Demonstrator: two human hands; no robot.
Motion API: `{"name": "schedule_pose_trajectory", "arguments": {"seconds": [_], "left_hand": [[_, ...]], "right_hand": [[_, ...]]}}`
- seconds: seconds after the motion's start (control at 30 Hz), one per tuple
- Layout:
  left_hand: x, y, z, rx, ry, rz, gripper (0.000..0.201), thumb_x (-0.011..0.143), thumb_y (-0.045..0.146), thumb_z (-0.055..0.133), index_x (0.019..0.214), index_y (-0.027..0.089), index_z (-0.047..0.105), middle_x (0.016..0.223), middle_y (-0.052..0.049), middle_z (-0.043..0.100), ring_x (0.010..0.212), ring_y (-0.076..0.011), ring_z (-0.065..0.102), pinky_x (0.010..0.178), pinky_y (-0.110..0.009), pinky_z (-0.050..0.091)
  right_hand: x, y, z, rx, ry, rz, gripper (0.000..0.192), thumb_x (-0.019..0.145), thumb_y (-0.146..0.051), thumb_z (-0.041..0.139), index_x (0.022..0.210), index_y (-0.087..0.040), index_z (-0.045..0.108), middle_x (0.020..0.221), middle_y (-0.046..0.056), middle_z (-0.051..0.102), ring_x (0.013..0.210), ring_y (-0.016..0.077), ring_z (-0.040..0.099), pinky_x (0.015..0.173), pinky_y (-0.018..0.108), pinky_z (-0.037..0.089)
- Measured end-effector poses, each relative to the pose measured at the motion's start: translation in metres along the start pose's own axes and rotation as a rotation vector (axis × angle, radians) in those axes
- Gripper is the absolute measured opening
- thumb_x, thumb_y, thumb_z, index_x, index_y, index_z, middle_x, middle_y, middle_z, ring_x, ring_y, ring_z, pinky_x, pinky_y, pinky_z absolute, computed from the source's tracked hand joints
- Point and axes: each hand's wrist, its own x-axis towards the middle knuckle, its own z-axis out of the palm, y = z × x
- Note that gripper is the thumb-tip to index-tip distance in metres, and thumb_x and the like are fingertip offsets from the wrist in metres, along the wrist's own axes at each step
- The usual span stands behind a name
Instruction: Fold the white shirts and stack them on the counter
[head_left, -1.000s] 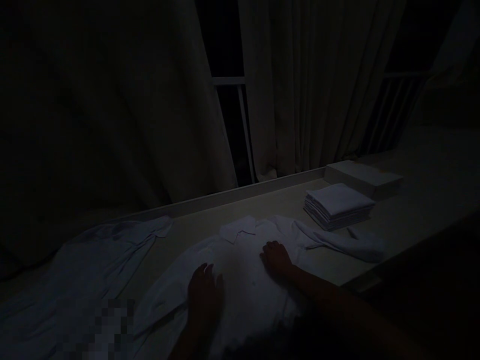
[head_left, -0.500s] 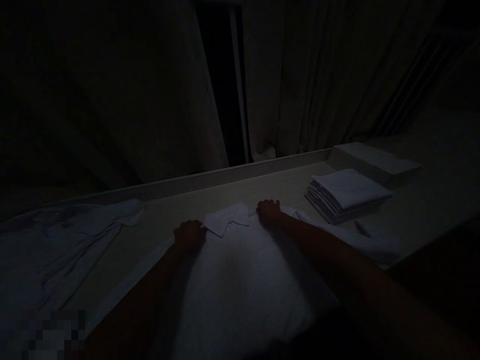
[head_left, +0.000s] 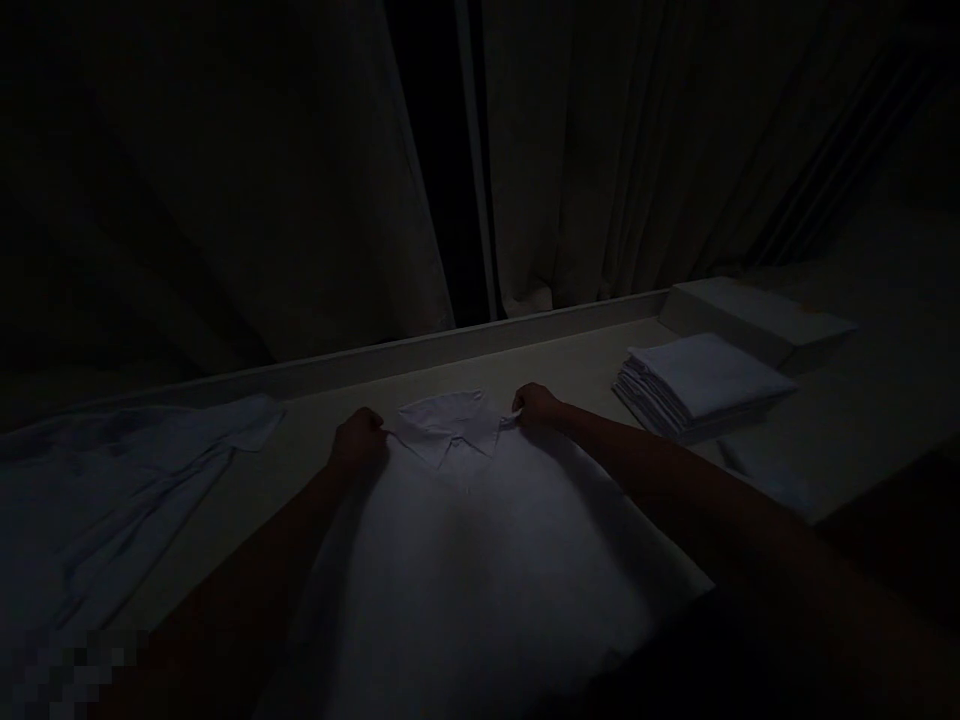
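Note:
A white collared shirt (head_left: pixel 480 560) lies flat on the table (head_left: pixel 570 365) in front of me, its collar (head_left: pixel 448 420) pointing away. My left hand (head_left: pixel 358 440) grips the shirt's shoulder just left of the collar. My right hand (head_left: pixel 534 404) pinches the shoulder just right of the collar. Both arms stretch forward over the cloth. The room is very dark.
A stack of folded white garments (head_left: pixel 701 385) sits at the right, with a flat white box (head_left: pixel 757 315) behind it. Another loose shirt (head_left: pixel 127 480) lies spread at the left. Curtains (head_left: pixel 637 150) hang behind the table's raised back edge (head_left: pixel 420 350).
Both hands went from lying flat on the shirt's body up to the shoulders beside the collar and closed on the cloth. The collar now lies straighter and the shirt looks pulled smooth.

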Motion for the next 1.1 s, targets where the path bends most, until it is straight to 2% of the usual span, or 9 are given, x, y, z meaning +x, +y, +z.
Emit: {"name": "schedule_pose_trajectory", "arguments": {"seconds": [0.2,0.3,0.43,0.5,0.57,0.67,0.83,0.97,1.1], "left_hand": [[-0.008,-0.002,0.018,0.058,-0.047,0.039,0.028,0.076,0.023,0.049,0.096,0.010,0.065,0.095,-0.017,0.069,0.089,-0.0283,0.065,0.078,-0.035,0.047],[-0.007,0.002,0.024,0.040,-0.001,0.028,0.035,0.081,0.026,0.044,0.108,0.010,0.061,0.100,-0.018,0.069,0.090,-0.0283,0.065,0.078,-0.036,0.047],[-0.006,0.018,0.033,-0.031,0.058,0.080,0.042,0.088,0.027,0.035,0.122,0.010,0.054,0.118,-0.017,0.064,0.106,-0.0252,0.060,0.089,-0.036,0.045],[-0.013,0.021,0.033,-0.074,0.064,0.107,0.047,0.089,0.028,0.036,0.131,0.011,0.048,0.126,-0.015,0.060,0.112,-0.0222,0.058,0.094,-0.034,0.044],[-0.032,0.013,0.028,-0.108,0.067,0.111,0.051,0.089,0.031,0.037,0.136,0.012,0.042,0.132,-0.012,0.057,0.114,-0.0200,0.057,0.095,-0.032,0.045],[-0.089,-0.020,0.013,-0.092,0.095,0.087,0.054,0.088,0.042,0.040,0.134,0.014,0.044,0.139,-0.013,0.051,0.121,-0.0227,0.053,0.100,-0.035,0.044],[-0.242,-0.086,-0.010,0.147,0.140,-0.050,0.067,0.084,0.054,0.043,0.135,0.010,0.044,0.143,-0.017,0.046,0.133,-0.0297,0.041,0.112,-0.042,0.032],[-0.340,-0.106,-0.010,0.223,0.136,-0.245,0.072,0.085,0.055,0.036,0.134,0.003,0.043,0.137,-0.022,0.050,0.130,-0.0304,0.044,0.109,-0.041,0.035],[-0.385,-0.108,-0.011,0.284,0.162,-0.454,0.069,0.083,0.058,0.037,0.125,0.005,0.051,0.119,-0.023,0.061,0.117,-0.0351,0.054,0.101,-0.046,0.040]], "right_hand": [[0.001,0.001,0.001,-0.025,-0.019,-0.013,0.030,0.079,-0.042,0.070,0.094,-0.017,0.075,0.094,0.005,0.073,0.085,0.0171,0.066,0.073,0.021,0.044],[0.002,-0.001,-0.002,-0.078,0.076,0.023,0.027,0.085,-0.036,0.062,0.102,-0.017,0.071,0.106,0.009,0.071,0.098,0.0214,0.063,0.086,0.029,0.042],[-0.011,-0.012,0.002,-0.153,0.234,0.059,0.036,0.091,-0.022,0.049,0.124,-0.013,0.057,0.126,0.018,0.059,0.121,0.0294,0.048,0.103,0.047,0.028],[-0.029,-0.023,0.014,-0.200,0.317,-0.003,0.043,0.089,-0.016,0.047,0.131,-0.010,0.050,0.132,0.021,0.053,0.127,0.0311,0.041,0.106,0.050,0.023],[-0.055,-0.038,0.035,-0.221,0.329,-0.167,0.044,0.089,-0.015,0.045,0.133,-0.011,0.048,0.135,0.018,0.051,0.128,0.0291,0.040,0.109,0.047,0.021],[-0.098,-0.066,0.079,-0.156,0.192,-0.415,0.041,0.095,-0.027,0.041,0.133,-0.014,0.050,0.140,0.014,0.049,0.130,0.0262,0.040,0.111,0.041,0.024],[-0.145,-0.109,0.140,-0.065,0.135,-0.435,0.057,0.098,-0.052,0.031,0.146,-0.023,0.037,0.156,0.009,0.029,0.143,0.0297,0.021,0.115,0.051,0.013],[-0.153,-0.123,0.151,-0.093,0.175,-0.404,0.058,0.098,-0.054,0.029,0.148,-0.025,0.035,0.157,0.008,0.027,0.145,0.0298,0.015,0.115,0.053,0.005],[-0.155,-0.124,0.147,-0.118,0.184,-0.419,0.057,0.098,-0.053,0.030,0.146,-0.025,0.038,0.155,0.008,0.030,0.145,0.0289,0.018,0.115,0.053,0.006]]}}
